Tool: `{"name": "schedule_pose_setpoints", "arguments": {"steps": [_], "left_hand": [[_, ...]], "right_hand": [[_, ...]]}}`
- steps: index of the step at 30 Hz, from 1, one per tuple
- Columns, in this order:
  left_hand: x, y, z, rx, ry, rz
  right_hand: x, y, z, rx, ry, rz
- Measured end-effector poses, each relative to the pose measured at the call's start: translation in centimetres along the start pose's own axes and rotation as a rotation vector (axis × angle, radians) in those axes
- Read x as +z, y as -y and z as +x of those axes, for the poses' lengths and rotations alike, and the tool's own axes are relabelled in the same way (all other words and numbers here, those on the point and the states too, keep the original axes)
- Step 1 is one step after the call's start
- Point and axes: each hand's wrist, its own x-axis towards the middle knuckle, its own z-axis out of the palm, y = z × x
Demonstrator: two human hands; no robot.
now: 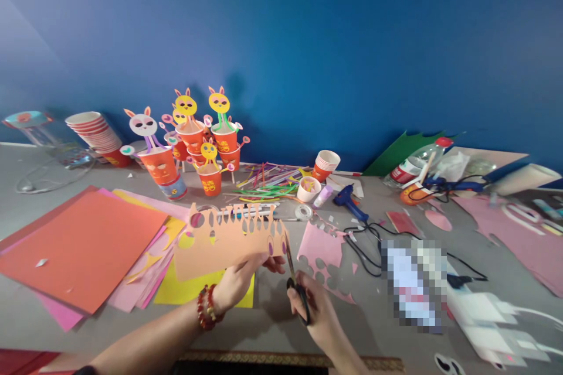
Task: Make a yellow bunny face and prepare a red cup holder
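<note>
My left hand [240, 282], with red bead bracelets at the wrist, grips a sheet of peach paper [229, 249] near its lower right edge. Oval notches run along the top of that sheet, and two purple ovals drawn on it show at its right end. My right hand [314, 304] is closed round the black handles of a pair of scissors [289, 261]. Their blades point up along the sheet's right edge, beside the drawn ovals. Whether the blades touch the paper I cannot tell. Yellow paper [176, 292] lies under the peach sheet.
Orange and pink sheets [88, 240] are stacked at left. Behind stand paper cups with animal faces [160, 164] and several pipe cleaners [268, 179]. A blue glue gun [352, 202], its cable, cut pink paper [323, 246], a bottle [417, 164] and a white power strip [479, 316] lie right.
</note>
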Motion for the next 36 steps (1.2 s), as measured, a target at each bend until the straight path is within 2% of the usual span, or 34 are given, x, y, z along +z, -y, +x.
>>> {"name": "schedule_pose_setpoints", "arguments": {"steps": [12, 21, 29, 36], "left_hand": [[-0.2, -0.3, 0.1, -0.02, 0.031, 0.044], [-0.5, -0.1, 0.0, -0.003, 0.045, 0.08], [-0.4, -0.3, 0.1, -0.014, 0.04, 0.072], [-0.5, -0.3, 0.2, -0.027, 0.047, 0.05]], "right_hand": [[-1.0, 0.2, -0.3, 0.028, 0.024, -0.018], [-1.5, -1.0, -0.5, 0.016, 0.035, -0.002], [-2.4, 0.0, -0.6, 0.003, 0.05, -0.072], [-3.5, -0.4, -1.2, 0.025, 0.074, 0.02]]}}
